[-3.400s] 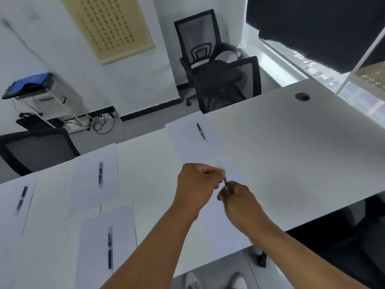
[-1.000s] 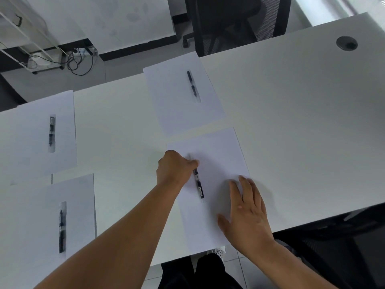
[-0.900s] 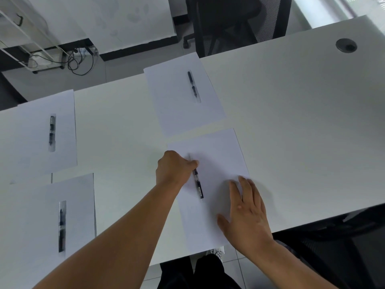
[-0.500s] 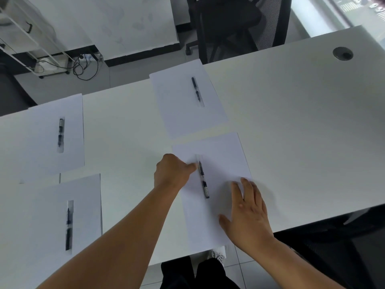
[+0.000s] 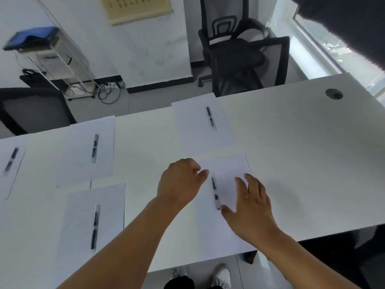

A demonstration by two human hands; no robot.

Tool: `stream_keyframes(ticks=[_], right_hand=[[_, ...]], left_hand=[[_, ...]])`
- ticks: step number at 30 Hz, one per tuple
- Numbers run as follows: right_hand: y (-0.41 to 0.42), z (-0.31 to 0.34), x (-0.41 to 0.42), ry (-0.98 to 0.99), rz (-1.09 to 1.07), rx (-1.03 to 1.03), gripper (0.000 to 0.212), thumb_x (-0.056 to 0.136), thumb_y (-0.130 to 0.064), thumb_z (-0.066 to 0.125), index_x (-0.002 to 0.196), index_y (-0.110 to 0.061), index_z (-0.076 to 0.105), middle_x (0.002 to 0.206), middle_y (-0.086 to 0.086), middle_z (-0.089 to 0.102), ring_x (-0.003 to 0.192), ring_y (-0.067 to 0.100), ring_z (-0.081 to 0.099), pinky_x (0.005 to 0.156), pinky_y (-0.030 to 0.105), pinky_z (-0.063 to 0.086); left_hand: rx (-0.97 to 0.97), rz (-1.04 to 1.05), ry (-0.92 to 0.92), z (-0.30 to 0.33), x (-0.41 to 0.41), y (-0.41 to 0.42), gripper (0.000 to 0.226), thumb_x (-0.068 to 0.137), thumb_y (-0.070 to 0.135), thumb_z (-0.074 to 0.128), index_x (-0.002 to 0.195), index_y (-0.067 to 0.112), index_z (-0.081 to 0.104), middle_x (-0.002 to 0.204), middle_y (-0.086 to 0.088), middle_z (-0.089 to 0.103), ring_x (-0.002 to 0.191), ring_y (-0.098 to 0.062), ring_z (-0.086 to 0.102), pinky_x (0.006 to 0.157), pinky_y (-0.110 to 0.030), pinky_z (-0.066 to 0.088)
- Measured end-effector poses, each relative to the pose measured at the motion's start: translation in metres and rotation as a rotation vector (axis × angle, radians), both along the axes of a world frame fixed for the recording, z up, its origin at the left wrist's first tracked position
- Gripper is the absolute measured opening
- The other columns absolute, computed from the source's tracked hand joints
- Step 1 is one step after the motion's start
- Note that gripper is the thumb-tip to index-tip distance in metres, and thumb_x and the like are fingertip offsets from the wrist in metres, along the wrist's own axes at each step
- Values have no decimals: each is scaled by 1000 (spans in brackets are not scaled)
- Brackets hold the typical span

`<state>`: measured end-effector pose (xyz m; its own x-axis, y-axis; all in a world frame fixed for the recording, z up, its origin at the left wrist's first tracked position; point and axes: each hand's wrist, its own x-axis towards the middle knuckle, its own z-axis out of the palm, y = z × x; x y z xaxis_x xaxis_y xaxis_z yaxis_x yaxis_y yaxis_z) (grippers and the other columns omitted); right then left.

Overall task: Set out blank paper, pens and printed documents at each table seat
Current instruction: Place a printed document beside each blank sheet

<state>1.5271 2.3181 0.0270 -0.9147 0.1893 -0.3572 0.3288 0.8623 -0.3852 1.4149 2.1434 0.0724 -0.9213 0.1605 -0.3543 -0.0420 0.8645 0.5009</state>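
White walls and a grey floor fill the top of the frame, with a black chair (image 5: 245,59) at the upper middle and a wall scroll (image 5: 135,9) above it. Below them a big white table (image 5: 302,153) fills most of the picture.

Five sheets of blank paper lie on the table. Each one has a pen on it. One sheet (image 5: 203,124) is at the upper middle with its pen (image 5: 210,117). Two more sheets are at the left, and one is at the lower left.

The last sheet (image 5: 227,176) is in the middle, near the front edge of the table. Its pen (image 5: 215,192) lies flat on it, pointing up and down the frame.

The left hand (image 5: 179,182) is just left of the pen. Its fingers are curled in, and the thumb and a fingertip sit near the top of the pen. I cannot tell if they touch it, but they do not seem to hold it. The right hand (image 5: 250,205) is just right of the pen, with fingers spread and straight. It looks to be just over the sheet or resting lightly on it.

I think the step now is putting the pen on this sheet, and it looks done. No printed papers can be seen on the table. So the next move may be to pull both hands away gently, so the sheet and pen stay put, and then go get the printed papers for each seat.
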Motion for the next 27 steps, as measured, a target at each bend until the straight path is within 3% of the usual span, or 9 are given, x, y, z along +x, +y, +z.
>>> stream_keyframes(ticks=[2,6,15,18,22,27], right_hand=[[-3,29,-17,64,21,-9,91,103,-59,57,171,-17,13,178,4,-2,166,28,-3,132,44,14],[-23,95,-56,237,96,5,89,101,-55,65,168,-13,26,176,10,13,163,33,13,128,49,26],[-115,234,-87,517,311,-34,75,98,-52,70,155,-12,40,166,6,28,150,31,28,117,46,36],[-158,278,-75,576,399,-44,80,98,-58,64,159,-14,37,168,4,24,153,30,25,120,43,32],[-232,332,-48,633,524,-73,87,97,-65,56,166,-19,29,172,-1,17,159,25,17,127,44,27],[-327,377,-6,676,620,-137,87,100,-58,61,169,-23,22,172,-7,14,160,18,12,128,42,24]], left_hand=[[3,-30,146,29,6,-7,31,103,55,65,121,31,75,117,17,76,106,-7,71,84,-24,44],[4,-28,407,96,22,-28,33,105,52,64,127,30,75,121,14,76,104,-8,73,81,-24,43],[-133,150,626,230,63,-120,45,106,54,60,142,28,65,135,12,68,113,-19,70,83,-31,44],[-187,200,710,271,90,-156,46,105,55,57,142,28,64,133,12,67,108,-20,70,82,-34,47],[-253,275,789,311,136,-218,51,106,57,55,149,30,59,140,12,63,117,-20,66,83,-32,41],[-287,392,882,345,202,-309,59,106,64,49,152,28,57,150,8,59,130,-19,61,99,-37,48]])
